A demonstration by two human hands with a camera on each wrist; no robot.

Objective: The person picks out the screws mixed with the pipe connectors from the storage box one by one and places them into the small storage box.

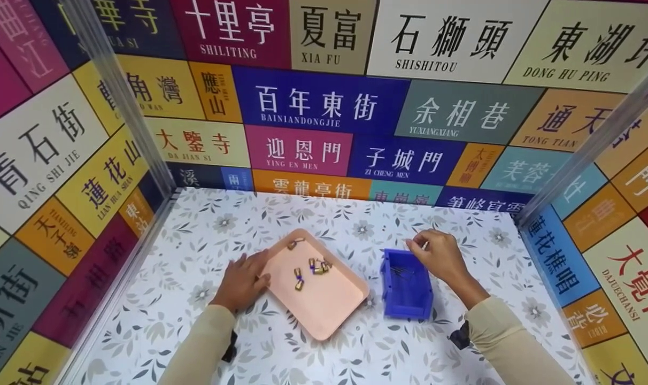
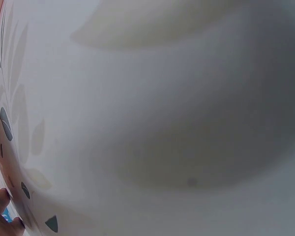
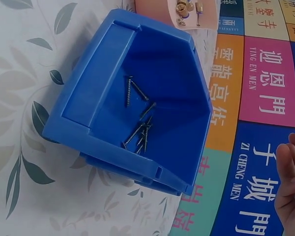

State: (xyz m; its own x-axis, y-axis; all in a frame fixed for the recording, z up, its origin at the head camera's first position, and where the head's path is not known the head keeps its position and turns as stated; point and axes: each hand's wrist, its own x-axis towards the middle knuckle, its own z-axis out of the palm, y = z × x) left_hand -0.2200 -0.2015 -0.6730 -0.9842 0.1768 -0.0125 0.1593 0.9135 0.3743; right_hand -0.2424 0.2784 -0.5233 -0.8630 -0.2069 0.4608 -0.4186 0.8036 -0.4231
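Note:
My left hand (image 1: 242, 282) rests at the left edge of a pink tray (image 1: 329, 321), its fingers fairly straight along the rim. In that tray lie several small brass-coloured pieces (image 1: 299, 279), some with blue parts; their exact kind is too small to tell. To the tray's right stands a blue plastic bin (image 3: 83, 93) with several screws (image 3: 129, 92) lying loose on its floor. My right hand (image 1: 440, 255) hovers at the bin's far right corner, fingers loosely bent. Nothing shows between its fingertips (image 3: 286, 164) in the right wrist view.
A white table covering (image 1: 195, 326) with grey leaf and flower patterns lies beneath everything. Walls of coloured sign panels (image 1: 318, 101) close off the back and both sides. Clear upright strips (image 1: 126, 96) run along the wall corners.

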